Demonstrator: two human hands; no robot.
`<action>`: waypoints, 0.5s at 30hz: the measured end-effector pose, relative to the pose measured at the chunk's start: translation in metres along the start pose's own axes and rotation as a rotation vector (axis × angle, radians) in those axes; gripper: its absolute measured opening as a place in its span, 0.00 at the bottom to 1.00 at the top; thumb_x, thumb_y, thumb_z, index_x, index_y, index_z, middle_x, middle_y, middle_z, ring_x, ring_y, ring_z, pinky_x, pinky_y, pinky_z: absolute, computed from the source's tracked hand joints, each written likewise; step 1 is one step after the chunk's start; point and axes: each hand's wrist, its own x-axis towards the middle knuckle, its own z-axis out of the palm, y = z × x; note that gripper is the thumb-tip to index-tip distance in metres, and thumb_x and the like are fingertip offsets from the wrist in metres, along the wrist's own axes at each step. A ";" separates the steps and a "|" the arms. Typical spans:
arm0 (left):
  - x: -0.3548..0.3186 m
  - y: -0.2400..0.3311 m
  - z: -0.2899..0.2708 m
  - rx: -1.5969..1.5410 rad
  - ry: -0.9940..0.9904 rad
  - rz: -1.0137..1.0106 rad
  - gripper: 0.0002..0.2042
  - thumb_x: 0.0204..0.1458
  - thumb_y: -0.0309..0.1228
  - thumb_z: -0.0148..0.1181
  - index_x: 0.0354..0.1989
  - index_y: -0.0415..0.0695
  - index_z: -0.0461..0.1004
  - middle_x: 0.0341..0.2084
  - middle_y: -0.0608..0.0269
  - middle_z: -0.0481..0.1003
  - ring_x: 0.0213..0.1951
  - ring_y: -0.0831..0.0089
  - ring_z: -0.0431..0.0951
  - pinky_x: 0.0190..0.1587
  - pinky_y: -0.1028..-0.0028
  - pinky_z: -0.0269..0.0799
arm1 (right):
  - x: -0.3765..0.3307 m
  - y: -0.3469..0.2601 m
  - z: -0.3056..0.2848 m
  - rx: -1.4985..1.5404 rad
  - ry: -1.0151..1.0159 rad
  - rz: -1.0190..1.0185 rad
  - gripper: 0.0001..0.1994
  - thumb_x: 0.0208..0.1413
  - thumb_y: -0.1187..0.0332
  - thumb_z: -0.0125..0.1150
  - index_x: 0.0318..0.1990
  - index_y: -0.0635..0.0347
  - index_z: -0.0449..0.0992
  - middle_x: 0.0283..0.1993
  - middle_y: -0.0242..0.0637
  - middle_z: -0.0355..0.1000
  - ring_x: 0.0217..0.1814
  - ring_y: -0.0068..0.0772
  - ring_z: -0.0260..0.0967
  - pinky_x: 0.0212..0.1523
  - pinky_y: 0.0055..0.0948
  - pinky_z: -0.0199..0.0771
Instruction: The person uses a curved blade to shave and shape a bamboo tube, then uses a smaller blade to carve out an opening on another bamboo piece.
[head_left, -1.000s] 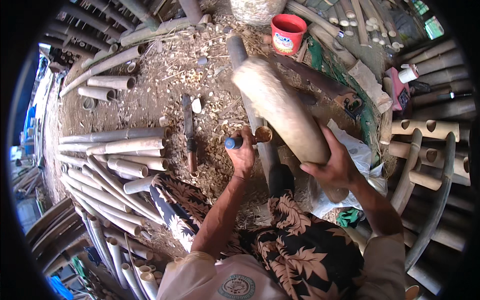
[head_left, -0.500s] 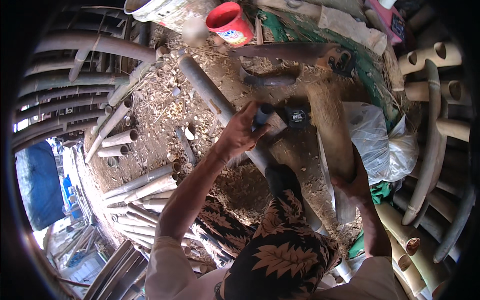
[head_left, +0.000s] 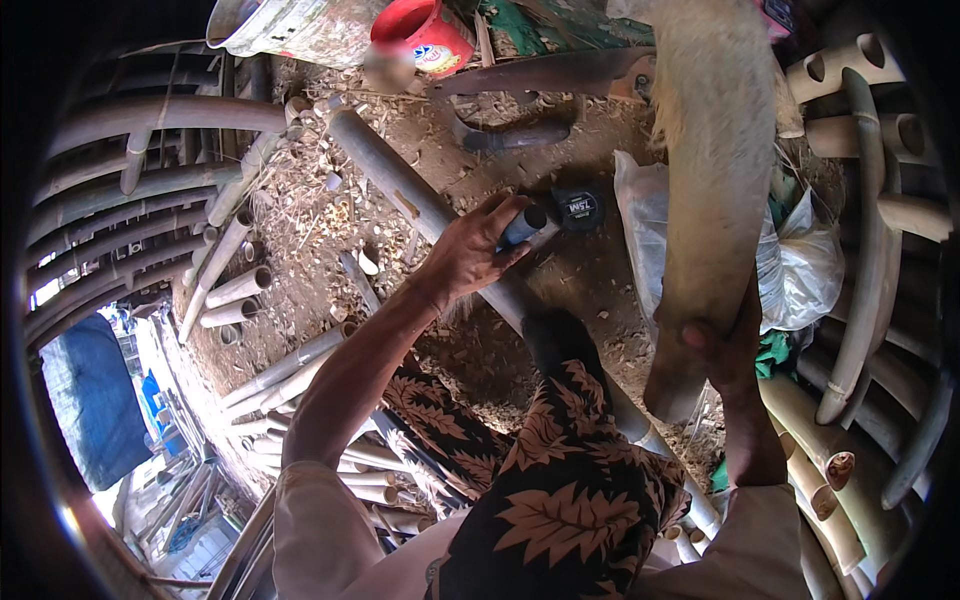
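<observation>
My left hand (head_left: 470,250) is closed around the short dark-blue round handle of a chisel (head_left: 522,224), held over a long grey-brown bamboo pole (head_left: 385,180). Its blade is mostly hidden by the hand and handle. The pole slants from the upper middle toward my legs, which are covered by a dark leaf-patterned cloth. In my right hand (head_left: 722,345), fingers wrap the lower part of a thick wooden mallet (head_left: 715,200). The mallet's frayed, pale upper end is raised and looms large, apart from the chisel.
A black tape measure (head_left: 579,208) lies just beyond the chisel. Farther off are a handsaw (head_left: 550,74), a curved blade (head_left: 515,136), a red bucket (head_left: 425,35) and a pale bucket (head_left: 310,35). A white plastic bag (head_left: 805,265) sits at right. Stacked bamboo (head_left: 150,120) flanks both sides.
My right hand has lifted the mallet, so its frayed end has come up closer to the view. My left hand keeps the chisel over the pole. The view has shifted slightly.
</observation>
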 end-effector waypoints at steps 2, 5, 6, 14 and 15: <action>-0.002 -0.004 0.001 -0.002 0.051 0.056 0.21 0.53 0.24 0.63 0.55 0.47 0.65 0.39 0.62 0.70 0.29 0.69 0.75 0.30 0.70 0.72 | 0.003 -0.001 0.015 0.082 -0.017 -0.016 0.54 0.37 0.60 0.77 0.69 0.66 0.47 0.61 0.44 0.63 0.62 0.38 0.63 0.59 0.36 0.66; 0.001 -0.006 0.002 0.066 0.128 0.159 0.20 0.54 0.21 0.61 0.54 0.47 0.65 0.38 0.65 0.70 0.25 0.76 0.73 0.24 0.74 0.70 | 0.009 0.009 0.035 0.055 -0.022 -0.051 0.53 0.38 0.60 0.76 0.69 0.64 0.48 0.59 0.44 0.64 0.60 0.38 0.66 0.57 0.37 0.68; 0.000 -0.005 0.002 0.014 0.105 0.113 0.19 0.54 0.21 0.61 0.53 0.47 0.66 0.37 0.66 0.70 0.25 0.77 0.73 0.24 0.75 0.70 | 0.010 0.021 0.044 0.000 -0.011 -0.061 0.53 0.38 0.59 0.76 0.69 0.63 0.48 0.59 0.45 0.65 0.59 0.39 0.66 0.57 0.37 0.68; -0.018 -0.008 -0.001 -0.043 0.105 -0.035 0.15 0.53 0.21 0.62 0.48 0.44 0.69 0.35 0.64 0.71 0.36 0.74 0.74 0.38 0.74 0.71 | 0.023 -0.012 0.050 -0.305 -0.161 -0.197 0.53 0.40 0.66 0.74 0.71 0.63 0.43 0.64 0.51 0.61 0.66 0.41 0.61 0.63 0.39 0.63; -0.019 -0.005 0.000 -0.033 0.127 -0.003 0.15 0.53 0.21 0.62 0.47 0.44 0.69 0.35 0.64 0.71 0.36 0.73 0.74 0.39 0.74 0.71 | 0.017 -0.007 0.054 -0.071 -0.065 -0.217 0.53 0.40 0.67 0.74 0.71 0.63 0.43 0.65 0.50 0.59 0.67 0.38 0.60 0.63 0.38 0.63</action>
